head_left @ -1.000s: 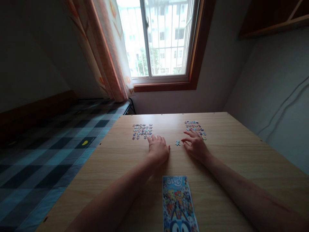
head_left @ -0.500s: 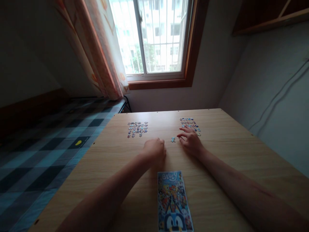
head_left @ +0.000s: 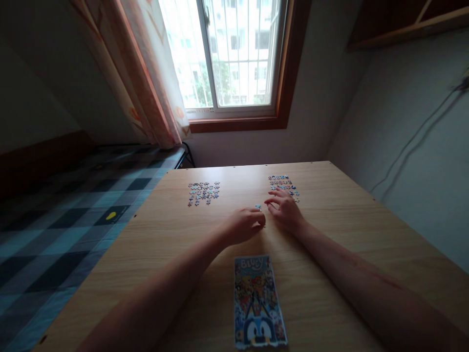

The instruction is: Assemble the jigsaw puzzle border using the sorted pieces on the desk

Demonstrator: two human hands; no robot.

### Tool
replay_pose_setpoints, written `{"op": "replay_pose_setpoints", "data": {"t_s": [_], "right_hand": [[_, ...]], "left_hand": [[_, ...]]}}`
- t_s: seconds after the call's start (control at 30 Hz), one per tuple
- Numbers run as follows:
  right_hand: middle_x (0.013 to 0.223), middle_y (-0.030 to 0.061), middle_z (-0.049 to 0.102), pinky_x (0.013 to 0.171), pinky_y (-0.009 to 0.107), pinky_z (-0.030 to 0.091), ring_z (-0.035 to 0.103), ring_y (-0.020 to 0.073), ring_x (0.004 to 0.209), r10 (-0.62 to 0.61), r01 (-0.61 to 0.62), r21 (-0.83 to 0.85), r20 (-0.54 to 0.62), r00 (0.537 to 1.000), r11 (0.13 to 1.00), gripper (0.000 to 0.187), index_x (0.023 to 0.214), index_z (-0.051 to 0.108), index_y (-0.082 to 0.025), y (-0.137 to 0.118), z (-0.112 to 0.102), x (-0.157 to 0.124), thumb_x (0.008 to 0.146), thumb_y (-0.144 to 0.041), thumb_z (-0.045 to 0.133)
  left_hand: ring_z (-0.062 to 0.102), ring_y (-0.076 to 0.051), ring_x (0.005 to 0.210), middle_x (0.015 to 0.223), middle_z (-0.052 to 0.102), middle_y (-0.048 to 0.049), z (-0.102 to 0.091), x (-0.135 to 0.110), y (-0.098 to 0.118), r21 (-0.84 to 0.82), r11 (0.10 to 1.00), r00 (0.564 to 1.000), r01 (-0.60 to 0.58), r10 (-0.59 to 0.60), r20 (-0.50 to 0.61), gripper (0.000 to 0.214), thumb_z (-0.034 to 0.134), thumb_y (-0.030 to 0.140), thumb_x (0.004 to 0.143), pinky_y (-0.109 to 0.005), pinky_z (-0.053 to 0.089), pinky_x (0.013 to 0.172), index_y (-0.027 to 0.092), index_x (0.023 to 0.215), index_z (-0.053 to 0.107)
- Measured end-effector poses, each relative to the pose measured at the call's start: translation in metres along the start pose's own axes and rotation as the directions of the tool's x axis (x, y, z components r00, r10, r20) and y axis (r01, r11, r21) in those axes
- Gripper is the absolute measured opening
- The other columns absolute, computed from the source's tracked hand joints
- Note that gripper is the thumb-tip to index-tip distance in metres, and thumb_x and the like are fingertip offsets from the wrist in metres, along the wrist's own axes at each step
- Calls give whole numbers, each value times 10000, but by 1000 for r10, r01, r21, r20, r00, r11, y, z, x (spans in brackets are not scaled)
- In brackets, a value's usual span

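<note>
My left hand (head_left: 246, 226) is over the middle of the table with its fingers curled into a pinch. A tiny bit of what looks like a jigsaw piece shows at its fingertips, mostly hidden. Just beyond the left knuckles lies a small light-blue cluster of jigsaw pieces (head_left: 258, 207), partly covered by that hand. To the right, my right hand (head_left: 286, 210) rests with fingers apart and bent, holding nothing I can see. Its fingertips are beside the cluster, and it covers part of the right group of jigsaw pieces (head_left: 280, 183).
Another group of loose jigsaw pieces (head_left: 204, 191) is spread at the far left of the wooden table (head_left: 164, 234). A Bluey picture sheet (head_left: 259, 303) lies near me between my forearms. A bed with a checked cover (head_left: 73, 234) adjoins the left side.
My left hand has moved right, towards the small cluster, and now hides part of it. My right hand has stayed almost in place. The whole view has shifted slightly.
</note>
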State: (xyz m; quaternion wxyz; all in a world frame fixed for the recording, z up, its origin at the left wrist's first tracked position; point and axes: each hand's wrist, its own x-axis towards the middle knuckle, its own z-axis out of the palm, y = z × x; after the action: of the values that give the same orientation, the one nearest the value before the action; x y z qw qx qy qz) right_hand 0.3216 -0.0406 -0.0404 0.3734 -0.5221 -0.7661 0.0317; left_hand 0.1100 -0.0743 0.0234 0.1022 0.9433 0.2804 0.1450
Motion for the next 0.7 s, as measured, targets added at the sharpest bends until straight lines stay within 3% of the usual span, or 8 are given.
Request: {"op": "replay_pose_setpoints", "data": {"t_s": [0.1,0.23,0.43,0.7], "right_hand": [[1225,67,672,1138,530,325,468,295,1325,-14,14,10,11,1000,1000,185,881,773,-243,-2,-1,0,824,-211,600],[1229,70,671,1140,527,321,470,293,1324,-10,9,23,24,1000,1000,186,872,776,-238,-4,-1,-1,818,-193,604],[1230,71,670,1141,527,321,474,293,1317,-6,6,22,17,1000,1000,184,868,776,-237,-5,0,0,815,-192,606],[1231,81,671,1148,547,307,482,296,1315,-35,35,10,37,999,999,182,879,780,-232,-7,-1,0,825,-198,610]], "left_hand": [[634,-169,810,896,694,-23,0,0,-3,55,982,981,181,-177,-74,23,638,181,853,-273,476,732,192,858,657],[653,-208,816,915,711,-43,5,0,5,149,936,948,320,-315,-53,179,681,363,853,-317,500,735,205,936,693],[640,-241,875,925,713,-84,17,3,16,268,907,946,323,-318,-63,224,644,392,862,-356,516,771,184,848,724],[652,-215,866,960,717,-57,15,3,9,188,908,926,375,-377,-28,148,627,288,856,-334,516,770,229,873,761]]}}
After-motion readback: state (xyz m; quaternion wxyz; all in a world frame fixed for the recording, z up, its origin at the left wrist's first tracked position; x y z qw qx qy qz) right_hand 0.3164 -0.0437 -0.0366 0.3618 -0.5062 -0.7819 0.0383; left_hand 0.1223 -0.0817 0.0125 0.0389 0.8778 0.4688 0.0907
